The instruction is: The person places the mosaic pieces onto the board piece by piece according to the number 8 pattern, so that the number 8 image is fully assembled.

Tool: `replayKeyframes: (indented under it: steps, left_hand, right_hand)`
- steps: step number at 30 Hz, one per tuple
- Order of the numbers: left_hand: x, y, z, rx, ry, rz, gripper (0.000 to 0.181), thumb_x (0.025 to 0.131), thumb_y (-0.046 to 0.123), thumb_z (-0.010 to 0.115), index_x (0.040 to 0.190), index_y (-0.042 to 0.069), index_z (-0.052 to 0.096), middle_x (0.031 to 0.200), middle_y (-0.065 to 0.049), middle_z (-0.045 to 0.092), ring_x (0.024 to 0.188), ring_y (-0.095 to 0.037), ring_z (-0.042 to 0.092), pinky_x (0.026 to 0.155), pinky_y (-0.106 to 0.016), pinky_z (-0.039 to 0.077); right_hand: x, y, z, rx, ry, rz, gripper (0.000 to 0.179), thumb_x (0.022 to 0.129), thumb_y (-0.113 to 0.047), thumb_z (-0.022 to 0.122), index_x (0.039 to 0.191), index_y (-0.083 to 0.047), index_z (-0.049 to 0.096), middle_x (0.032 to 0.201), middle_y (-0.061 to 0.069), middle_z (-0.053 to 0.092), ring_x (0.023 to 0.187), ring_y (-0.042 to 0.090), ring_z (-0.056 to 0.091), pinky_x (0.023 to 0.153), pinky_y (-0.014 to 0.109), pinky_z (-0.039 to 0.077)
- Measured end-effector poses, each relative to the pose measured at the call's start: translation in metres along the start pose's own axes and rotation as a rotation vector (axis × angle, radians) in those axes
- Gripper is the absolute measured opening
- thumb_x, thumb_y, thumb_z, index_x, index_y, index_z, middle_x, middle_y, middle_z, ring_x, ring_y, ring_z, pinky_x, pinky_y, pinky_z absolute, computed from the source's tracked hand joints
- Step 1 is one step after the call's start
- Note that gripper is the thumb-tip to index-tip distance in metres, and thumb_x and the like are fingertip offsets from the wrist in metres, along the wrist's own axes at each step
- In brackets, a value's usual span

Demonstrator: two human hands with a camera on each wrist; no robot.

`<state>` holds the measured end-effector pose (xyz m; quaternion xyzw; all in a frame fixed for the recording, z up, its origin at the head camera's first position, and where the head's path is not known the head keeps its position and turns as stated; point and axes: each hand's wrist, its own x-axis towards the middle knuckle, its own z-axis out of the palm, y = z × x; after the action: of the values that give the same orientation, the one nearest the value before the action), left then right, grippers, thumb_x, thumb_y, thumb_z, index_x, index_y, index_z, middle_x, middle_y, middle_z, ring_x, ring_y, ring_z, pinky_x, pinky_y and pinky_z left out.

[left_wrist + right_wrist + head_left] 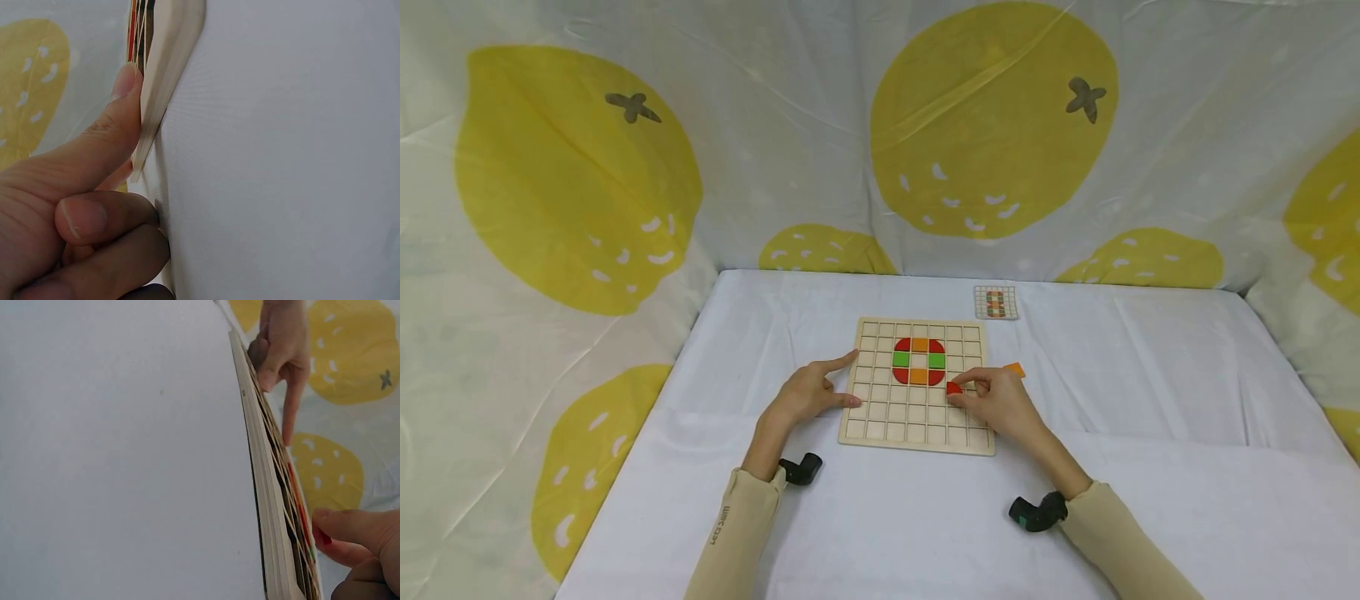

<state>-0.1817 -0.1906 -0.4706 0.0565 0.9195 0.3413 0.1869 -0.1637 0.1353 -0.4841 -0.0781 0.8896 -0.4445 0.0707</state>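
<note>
Head view: the right hand [1003, 400] pinches a small red piece with a rounded side [953, 388] between thumb and index finger, above the right part of a square pale wooden board with a grid of cells [877, 410]. Whether that piece touches the board, I cannot tell. The left hand [805, 390] has its thumb and index finger spread wide, both touching the board's left edge. In the left wrist view, its thumb lies against the side of the board, with other fingers curled below. The right wrist view also shows the red piece held between fingertip and thumb.

On the board, just beyond the pinched piece, 8 pieces form a ring around 1 bare cell: 4 red round-cornered pieces [901, 344] at the corners, 2 orange square pieces [920, 344] at the far and near sides, and 2 green square pieces [901, 359] at left and right. A loose orange piece [1015, 369] lies right of the board, partly hidden by the right hand. Past the board's far right corner lies a small square card printed with a grid and coloured pattern [996, 302].

Black wrist cameras [1036, 512] sit by beige sleeves [737, 525]. White cloth [887, 533] covers the table; pale fabric with yellow lemon prints [782, 125] hangs behind.
</note>
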Motion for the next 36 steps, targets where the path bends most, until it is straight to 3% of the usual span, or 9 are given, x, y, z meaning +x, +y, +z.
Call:
replayKeyframes:
  steps: [9,20,36]
  left_hand:
    - [0.0,0.001,0.0,-0.007,0.005,0.009,0.091,0.081,0.037,0.087,0.159,0.03,0.041,0.057,0.005,0.037,0.056,-0.011,0.03,0.056,-0.027,0.029]
    - [0.0,0.001,0.001,-0.006,0.002,0.002,0.09,0.081,0.036,0.087,0.159,0.031,0.041,0.056,0.005,0.035,0.055,-0.01,0.028,0.055,-0.027,0.028]
    - [-0.001,0.001,-0.001,0.012,0.005,0.02,0.09,0.083,0.035,0.087,0.16,0.028,0.04,0.057,0.005,0.038,0.056,-0.01,0.031,0.056,-0.027,0.03]
  right_hand:
    - [0.003,-0.007,0.013,-0.059,0.006,-0.036,0.029,0.084,-0.026,0.088,0.106,-0.011,0.08,0.057,-0.004,0.038,0.055,0.011,0.034,0.05,0.022,0.021]
    - [-0.001,-0.004,0.006,-0.049,-0.036,-0.077,0.024,0.086,-0.024,0.086,0.106,-0.013,0.081,0.057,-0.006,0.034,0.052,0.007,0.028,0.049,0.021,0.017]
    - [-0.003,-0.007,0.013,-0.102,0.023,-0.083,0.02,0.084,-0.027,0.087,0.1,-0.014,0.083,0.053,-0.006,0.035,0.052,0.007,0.031,0.048,0.022,0.019]
